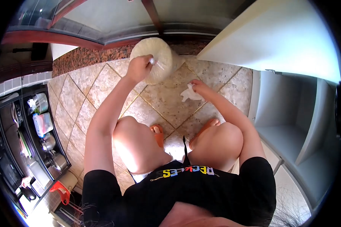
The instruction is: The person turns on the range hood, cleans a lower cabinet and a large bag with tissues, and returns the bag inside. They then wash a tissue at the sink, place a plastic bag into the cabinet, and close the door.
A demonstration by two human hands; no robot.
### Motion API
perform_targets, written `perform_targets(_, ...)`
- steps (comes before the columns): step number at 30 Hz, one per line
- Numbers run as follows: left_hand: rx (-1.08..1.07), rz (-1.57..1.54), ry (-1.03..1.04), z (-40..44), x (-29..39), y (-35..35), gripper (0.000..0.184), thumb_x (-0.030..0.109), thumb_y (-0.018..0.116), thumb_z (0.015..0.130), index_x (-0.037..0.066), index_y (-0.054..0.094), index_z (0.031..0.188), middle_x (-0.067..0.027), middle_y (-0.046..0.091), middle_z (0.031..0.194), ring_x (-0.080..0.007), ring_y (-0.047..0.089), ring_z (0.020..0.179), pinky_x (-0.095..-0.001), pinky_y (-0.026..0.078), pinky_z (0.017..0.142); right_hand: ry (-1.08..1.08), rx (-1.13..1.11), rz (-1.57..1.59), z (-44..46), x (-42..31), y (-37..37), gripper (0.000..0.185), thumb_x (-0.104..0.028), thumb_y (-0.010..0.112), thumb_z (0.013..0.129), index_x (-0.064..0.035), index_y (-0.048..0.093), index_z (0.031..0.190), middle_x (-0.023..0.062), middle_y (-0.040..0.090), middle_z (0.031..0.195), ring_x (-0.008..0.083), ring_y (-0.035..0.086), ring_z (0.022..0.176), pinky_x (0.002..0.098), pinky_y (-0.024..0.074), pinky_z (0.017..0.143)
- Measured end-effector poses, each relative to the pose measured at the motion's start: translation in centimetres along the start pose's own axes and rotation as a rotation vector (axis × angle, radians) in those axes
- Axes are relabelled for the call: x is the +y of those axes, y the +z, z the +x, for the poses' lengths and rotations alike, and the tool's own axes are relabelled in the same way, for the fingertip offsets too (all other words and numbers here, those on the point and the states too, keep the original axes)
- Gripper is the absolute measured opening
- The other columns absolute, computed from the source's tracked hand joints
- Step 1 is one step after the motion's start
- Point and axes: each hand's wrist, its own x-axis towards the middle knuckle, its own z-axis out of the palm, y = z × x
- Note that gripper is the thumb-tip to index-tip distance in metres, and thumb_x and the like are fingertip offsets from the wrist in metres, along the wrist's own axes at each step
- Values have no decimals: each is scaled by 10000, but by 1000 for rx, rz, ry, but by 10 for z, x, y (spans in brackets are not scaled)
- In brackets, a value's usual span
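Note:
A large round, cream-coloured tub (161, 72) stands on the tiled floor by the stone sill; its side looks clear and pale stuff shows through. My left hand (139, 68) is closed at the middle of its top, where a small white piece pokes out by the thumb. Whether that piece is a knob or a handle, I cannot tell. To the right of the tub, my right hand (199, 89) pinches a crumpled white tissue (192, 94) above the tiles, apart from the tub.
On the right, a cabinet (282, 102) with grey shelves has its white door (276, 41) swung out over the floor. A black rack (57, 147) with pots and boxes lines the left side. A red-framed glass door (113, 22) is ahead. Orange slippers (158, 135) are on my feet.

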Motion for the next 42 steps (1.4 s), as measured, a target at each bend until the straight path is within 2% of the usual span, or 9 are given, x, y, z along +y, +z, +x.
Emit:
perform_targets(6,-21,-149,-24,-32,19,13,169,120,587,784,22,499,679,-187,513,600,-358,516,565,-400,405,507,132,-104,301,-1,11,15,474,5,424,677,-115,512,1127,62,535,956,172,516,843,300,441,658)
perform_targets(12,-54,-334,-50,-39,46,21,137,66,599,768,-3,530,671,-177,472,565,-253,442,453,-326,365,444,338,-269,444,-21,33,36,695,41,389,606,-157,415,1271,55,484,1081,197,492,996,321,461,755)
perform_targets(20,-373,-305,90,-51,105,45,172,59,595,754,-4,482,641,-176,454,563,-272,435,461,-338,355,446,414,-435,967,-5,135,42,406,48,448,588,-62,557,963,72,595,852,206,586,738,355,500,659)
perform_targets(24,-500,-364,151,-49,133,58,175,71,601,747,8,483,635,-171,462,562,-290,464,479,-343,365,455,516,-228,1190,-29,161,54,350,43,474,563,-48,571,886,70,590,786,221,579,708,363,501,643)
perform_targets(26,-541,-336,205,-49,148,67,166,68,599,735,11,482,631,-167,472,565,-307,479,495,-354,369,458,384,-28,1108,-27,196,59,278,-4,501,583,-12,552,857,95,560,879,253,552,802,338,467,653)
perform_targets(27,-559,-340,249,-50,156,71,159,64,595,732,12,482,634,-167,476,569,-316,480,502,-360,371,459,183,-1,929,-72,150,44,490,-8,499,598,-48,505,1086,70,530,1026,220,533,903,297,439,681)
perform_targets(31,-554,-322,427,-39,190,83,140,57,588,728,16,479,650,-163,484,577,-332,488,516,-373,373,461,60,-33,1188,-128,136,26,753,19,440,622,-133,304,1347,37,454,1230,189,466,1076,317,427,791)
perform_targets(35,-545,-358,470,-22,244,84,142,67,592,730,21,477,662,-152,485,573,-333,493,517,-378,375,462,-55,141,1232,-146,168,14,745,21,432,632,-120,289,1349,86,451,1240,194,513,1039,306,437,839)
perform_targets(42,-333,-512,658,13,349,83,145,52,583,721,26,462,647,-139,482,570,-318,486,500,-372,364,446,-407,296,1211,-256,73,-44,690,-50,515,620,-65,349,1290,86,491,1168,199,500,1058,296,445,817)
